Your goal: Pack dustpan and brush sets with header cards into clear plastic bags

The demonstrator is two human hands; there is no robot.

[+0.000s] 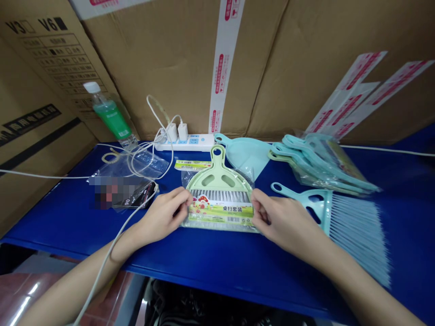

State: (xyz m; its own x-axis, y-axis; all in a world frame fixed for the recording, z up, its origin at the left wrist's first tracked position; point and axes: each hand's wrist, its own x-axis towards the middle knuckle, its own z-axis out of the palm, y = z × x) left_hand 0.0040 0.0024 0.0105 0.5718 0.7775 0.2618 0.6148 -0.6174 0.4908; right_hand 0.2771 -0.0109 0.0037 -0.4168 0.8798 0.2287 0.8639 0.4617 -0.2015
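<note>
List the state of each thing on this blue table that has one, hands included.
Left hand: closed on the bagged set's left edge
Right hand: closed on its right edge
Green dustpan-and-brush set: bagged, held
Blue brush: unwrapped, lying down
Blue dustpan: unwrapped
Dustpan-and-brush sets at right: bagged, piled
Bottle: capped
Power strip: chargers plugged in

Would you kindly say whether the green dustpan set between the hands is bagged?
Bagged: clear plastic film shows around the green dustpan set.
</note>
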